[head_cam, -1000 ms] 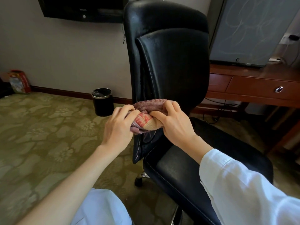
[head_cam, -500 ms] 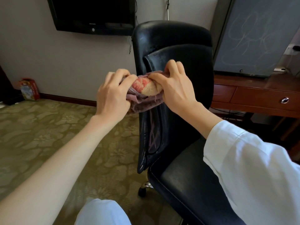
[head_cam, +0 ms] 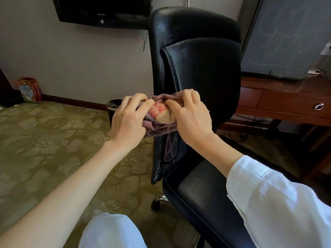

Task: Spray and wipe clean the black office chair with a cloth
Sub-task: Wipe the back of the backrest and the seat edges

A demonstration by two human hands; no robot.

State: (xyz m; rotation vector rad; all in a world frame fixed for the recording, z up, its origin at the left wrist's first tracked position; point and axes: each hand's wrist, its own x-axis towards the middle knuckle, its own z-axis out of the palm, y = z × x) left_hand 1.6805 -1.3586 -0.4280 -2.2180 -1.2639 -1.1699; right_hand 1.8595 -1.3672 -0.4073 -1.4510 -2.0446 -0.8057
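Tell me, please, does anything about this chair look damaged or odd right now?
Yes. The office chair has pinkish scribble marks low on the backrest's left edge, below the cloth that the left hand and right hand hold bunched against it. The upholstery near the top looks scuffed. Nothing looks spilled.

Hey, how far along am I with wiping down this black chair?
Done: nothing can be confirmed; no spray bottle is in view, and wetness on the leather cannot be judged. In hand: your left hand and right hand both grip the bunched cloth against the left edge of the office chair backrest, about mid-height. Left: pink marks on the side panel just below the cloth, the dusty-looking upper backrest, and the seat.
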